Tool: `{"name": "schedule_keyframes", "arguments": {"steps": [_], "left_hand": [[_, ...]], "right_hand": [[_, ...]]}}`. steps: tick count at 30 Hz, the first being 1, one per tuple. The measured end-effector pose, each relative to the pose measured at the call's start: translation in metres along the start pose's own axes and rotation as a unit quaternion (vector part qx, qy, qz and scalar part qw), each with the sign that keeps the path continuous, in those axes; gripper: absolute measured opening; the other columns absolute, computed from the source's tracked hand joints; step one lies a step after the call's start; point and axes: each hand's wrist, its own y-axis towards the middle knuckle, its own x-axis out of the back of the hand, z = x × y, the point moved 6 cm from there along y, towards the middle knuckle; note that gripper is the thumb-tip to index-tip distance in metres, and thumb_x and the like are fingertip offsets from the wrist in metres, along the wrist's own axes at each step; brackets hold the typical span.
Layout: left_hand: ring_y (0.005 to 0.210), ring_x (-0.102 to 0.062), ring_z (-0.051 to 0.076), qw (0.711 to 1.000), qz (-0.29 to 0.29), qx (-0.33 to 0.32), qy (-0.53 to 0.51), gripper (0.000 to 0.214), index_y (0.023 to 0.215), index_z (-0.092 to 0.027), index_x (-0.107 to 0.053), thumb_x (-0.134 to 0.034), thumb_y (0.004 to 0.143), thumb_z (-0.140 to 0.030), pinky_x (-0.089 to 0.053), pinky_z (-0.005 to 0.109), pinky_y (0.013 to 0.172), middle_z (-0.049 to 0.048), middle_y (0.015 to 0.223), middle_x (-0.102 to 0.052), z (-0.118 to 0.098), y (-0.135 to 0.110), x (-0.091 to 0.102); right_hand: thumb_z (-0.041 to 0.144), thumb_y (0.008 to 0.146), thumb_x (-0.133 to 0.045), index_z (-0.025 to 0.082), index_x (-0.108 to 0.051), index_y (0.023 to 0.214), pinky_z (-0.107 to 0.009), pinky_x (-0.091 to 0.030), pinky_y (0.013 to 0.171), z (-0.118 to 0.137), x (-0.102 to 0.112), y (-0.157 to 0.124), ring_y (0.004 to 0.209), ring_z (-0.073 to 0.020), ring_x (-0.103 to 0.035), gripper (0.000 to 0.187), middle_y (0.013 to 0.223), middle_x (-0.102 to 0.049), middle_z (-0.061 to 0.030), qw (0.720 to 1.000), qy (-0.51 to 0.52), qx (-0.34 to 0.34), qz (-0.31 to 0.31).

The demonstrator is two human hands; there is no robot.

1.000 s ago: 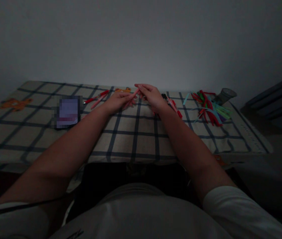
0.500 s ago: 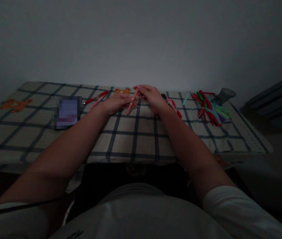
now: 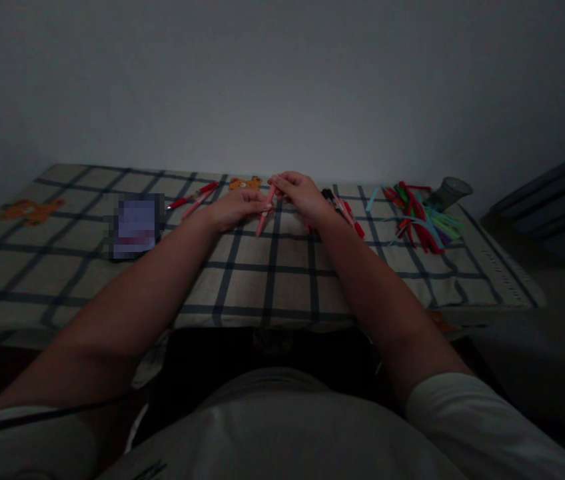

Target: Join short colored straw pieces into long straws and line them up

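Observation:
A pink pen (image 3: 261, 225) is held between my two hands above the checked cloth, tilted with its lower end toward me. My left hand (image 3: 239, 207) pinches it near the middle. At its upper end, the fingers of my right hand (image 3: 298, 192) are closed on it. Red and pink pens (image 3: 197, 198) lie just left of my left hand. Beside my right wrist rests a group of black, pink and red pens (image 3: 346, 212), partly hidden by the forearm.
A device with a blurred screen (image 3: 135, 227) lies on the left. To the right is a pile of red, green and blue strips (image 3: 417, 220), next to a dark translucent cup (image 3: 448, 193). The checked tablecloth (image 3: 262, 280) reaches back to a grey wall (image 3: 282, 87).
The pink pen has shifted slightly and stands a little steeper, its lower end a bit to the right. My right fingers have moved slightly down along it.

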Motion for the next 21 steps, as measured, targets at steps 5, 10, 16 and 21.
{"name": "schedule_keyframes", "arguments": {"steps": [5,10,16,21], "left_hand": [[0.075,-0.069,0.017,1.000,0.011,0.002,-0.024,0.047,0.092,-0.015,-0.084,-0.110,0.078,-0.052,-0.053,0.027,0.072,0.0047,0.084,-0.079,0.000,-0.002,-0.001],[0.083,-0.079,0.017,0.993,0.033,0.037,-0.108,0.030,0.098,-0.016,-0.086,-0.099,0.096,-0.042,-0.066,0.027,0.083,0.0053,0.087,-0.082,0.000,-0.005,-0.003],[0.080,-0.080,0.014,0.982,0.057,0.066,-0.168,0.022,0.098,-0.015,-0.087,-0.091,0.106,-0.035,-0.068,0.022,0.082,0.0073,0.089,-0.086,0.001,-0.005,-0.006],[0.074,-0.079,0.014,0.982,0.055,0.071,-0.166,0.019,0.099,-0.014,-0.088,-0.089,0.108,-0.031,-0.070,0.022,0.079,0.0069,0.087,-0.086,0.001,-0.006,-0.007]], "right_hand": [[0.065,0.105,-0.089,0.024,-0.075,0.091,-0.022,-0.051,0.070,-0.008,0.001,0.003,0.078,-0.0132,-0.061,0.045,0.083,-0.071,0.0016,1.000,0.021,0.001,-0.002],[0.072,0.102,-0.089,0.024,-0.086,0.116,-0.022,-0.055,0.072,-0.011,-0.002,0.001,0.088,-0.0145,-0.068,0.050,0.096,-0.077,0.0001,0.997,0.074,-0.001,0.021],[0.081,0.099,-0.087,0.025,-0.090,0.124,-0.025,-0.060,0.078,-0.015,-0.006,0.001,0.089,-0.0155,-0.071,0.062,0.094,-0.075,0.0000,0.993,0.113,-0.010,0.041],[0.082,0.097,-0.089,0.025,-0.091,0.113,-0.025,-0.060,0.080,-0.019,-0.003,0.005,0.090,-0.0159,-0.071,0.060,0.092,-0.075,-0.0007,0.995,0.099,-0.002,0.027]]}}
